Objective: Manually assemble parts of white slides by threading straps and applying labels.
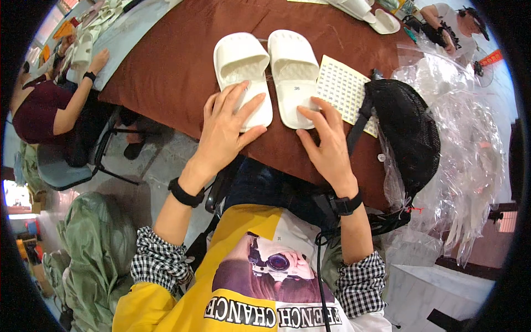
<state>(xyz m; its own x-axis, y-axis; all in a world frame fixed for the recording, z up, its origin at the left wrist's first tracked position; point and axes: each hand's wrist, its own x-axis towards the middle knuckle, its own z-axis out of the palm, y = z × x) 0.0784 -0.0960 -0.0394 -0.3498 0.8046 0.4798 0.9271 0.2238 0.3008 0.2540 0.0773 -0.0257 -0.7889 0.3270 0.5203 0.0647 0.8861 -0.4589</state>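
A pair of white slide slippers lies side by side on the brown cloth, straps toward the far side and heels toward me. My left hand rests on the heel part of the left slipper, fingers spread across its footbed and thumb by the heel edge. At the right slipper, my right hand touches the heel with its fingertips, thumb and fingers apart. A small dark mark shows on that slipper's footbed. Beside its strap lies a pale yellow sheet of small printed labels.
Brown cloth covers the table. To the right are a black mesh item with a strap and a heap of clear plastic bags. More white slippers lie at the far edge. Other people sit at left and far right; a chair stands left.
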